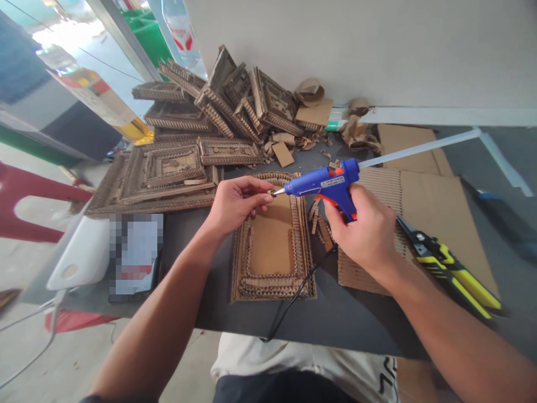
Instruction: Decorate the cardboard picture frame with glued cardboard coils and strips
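My right hand (367, 226) is wrapped round the grip of a blue glue gun (321, 182), with a long clear glue stick (419, 148) coming out of its back. The gun's metal nozzle points left and meets a small brown cardboard piece (272, 192), pinched between the thumb and fingers of my left hand (239, 204). Whether the tip touches the piece I cannot tell. Below both hands lies a rectangular cardboard frame (272, 246) with corrugated strips along its borders and a plain flat middle. My left hand covers part of its upper left side.
Several corrugated cardboard frames (235, 101) are piled at the back left, beside paper scraps (289, 140). Yellow-black cutters (453, 268) rest on cardboard sheets (440, 212) at right. A phone (134, 254) and white power strip (81, 254) lie left. The gun's black cord (289, 305) crosses the frame's corner.
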Action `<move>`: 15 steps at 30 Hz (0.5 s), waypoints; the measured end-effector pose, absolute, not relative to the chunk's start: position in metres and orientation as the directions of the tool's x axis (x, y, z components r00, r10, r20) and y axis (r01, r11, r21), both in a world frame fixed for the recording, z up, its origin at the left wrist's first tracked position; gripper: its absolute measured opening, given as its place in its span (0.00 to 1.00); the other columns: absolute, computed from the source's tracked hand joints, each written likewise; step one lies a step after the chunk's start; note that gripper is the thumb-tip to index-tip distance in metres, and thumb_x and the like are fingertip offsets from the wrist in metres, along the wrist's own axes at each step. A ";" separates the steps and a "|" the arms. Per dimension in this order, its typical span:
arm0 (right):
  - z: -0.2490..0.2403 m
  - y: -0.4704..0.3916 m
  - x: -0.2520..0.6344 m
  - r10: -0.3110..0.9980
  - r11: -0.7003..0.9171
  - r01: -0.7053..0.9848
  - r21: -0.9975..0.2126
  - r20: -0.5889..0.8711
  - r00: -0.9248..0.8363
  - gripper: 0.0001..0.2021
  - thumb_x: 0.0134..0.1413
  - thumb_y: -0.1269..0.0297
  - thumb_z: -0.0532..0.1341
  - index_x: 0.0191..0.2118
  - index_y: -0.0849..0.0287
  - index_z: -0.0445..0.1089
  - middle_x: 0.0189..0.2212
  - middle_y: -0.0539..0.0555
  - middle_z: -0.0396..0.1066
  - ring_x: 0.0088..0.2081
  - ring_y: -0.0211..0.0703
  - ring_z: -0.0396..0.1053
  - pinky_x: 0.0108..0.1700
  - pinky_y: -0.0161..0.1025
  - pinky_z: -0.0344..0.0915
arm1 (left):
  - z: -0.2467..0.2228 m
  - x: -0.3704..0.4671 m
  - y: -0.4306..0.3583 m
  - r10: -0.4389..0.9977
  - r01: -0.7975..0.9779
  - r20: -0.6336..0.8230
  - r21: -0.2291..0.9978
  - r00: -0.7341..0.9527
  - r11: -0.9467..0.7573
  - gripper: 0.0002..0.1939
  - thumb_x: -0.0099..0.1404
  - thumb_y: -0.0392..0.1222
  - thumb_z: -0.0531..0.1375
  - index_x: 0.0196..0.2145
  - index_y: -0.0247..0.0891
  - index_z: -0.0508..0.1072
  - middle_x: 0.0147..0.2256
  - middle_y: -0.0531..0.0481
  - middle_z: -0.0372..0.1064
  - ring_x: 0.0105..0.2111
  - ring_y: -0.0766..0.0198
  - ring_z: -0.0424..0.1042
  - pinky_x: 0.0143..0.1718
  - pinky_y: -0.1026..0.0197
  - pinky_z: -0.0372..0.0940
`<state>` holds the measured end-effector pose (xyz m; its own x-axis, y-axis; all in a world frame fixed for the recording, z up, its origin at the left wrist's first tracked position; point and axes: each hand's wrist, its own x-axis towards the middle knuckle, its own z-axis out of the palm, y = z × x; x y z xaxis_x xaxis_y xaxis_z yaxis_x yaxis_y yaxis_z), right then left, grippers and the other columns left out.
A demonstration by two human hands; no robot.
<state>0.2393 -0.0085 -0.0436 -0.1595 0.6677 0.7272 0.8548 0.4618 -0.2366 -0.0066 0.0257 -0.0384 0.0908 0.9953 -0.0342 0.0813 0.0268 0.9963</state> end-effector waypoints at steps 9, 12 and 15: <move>-0.040 -0.009 0.240 0.676 0.460 0.855 -0.241 0.720 -0.160 0.05 0.57 0.66 0.62 0.37 0.57 0.66 0.26 0.52 0.71 0.25 0.42 0.67 0.27 0.37 0.60 | -0.038 -0.006 0.026 0.996 0.038 -0.047 0.998 0.082 0.044 0.14 0.50 0.38 0.74 0.35 0.33 0.81 0.23 0.50 0.75 0.20 0.70 0.72 0.17 0.71 0.60; -0.041 -0.009 0.240 0.673 0.446 0.863 -0.238 0.725 -0.148 0.05 0.57 0.64 0.62 0.38 0.57 0.65 0.25 0.51 0.70 0.24 0.41 0.66 0.27 0.37 0.60 | -0.038 -0.006 0.026 0.995 0.050 -0.045 0.998 0.091 0.040 0.13 0.51 0.38 0.73 0.35 0.33 0.81 0.24 0.50 0.76 0.20 0.71 0.72 0.17 0.72 0.60; -0.042 -0.009 0.240 0.666 0.450 0.863 -0.232 0.730 -0.151 0.06 0.57 0.63 0.63 0.38 0.57 0.65 0.24 0.50 0.69 0.24 0.41 0.66 0.27 0.37 0.60 | -0.036 -0.005 0.025 0.995 0.065 -0.041 0.997 0.095 0.035 0.13 0.51 0.38 0.73 0.35 0.34 0.80 0.25 0.50 0.76 0.21 0.71 0.72 0.17 0.72 0.60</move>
<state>0.2400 -0.0092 -0.0416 -0.1513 0.6665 0.7300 0.8627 0.4495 -0.2316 -0.0050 0.0252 -0.0361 0.0947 0.9947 -0.0409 0.0646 0.0349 0.9973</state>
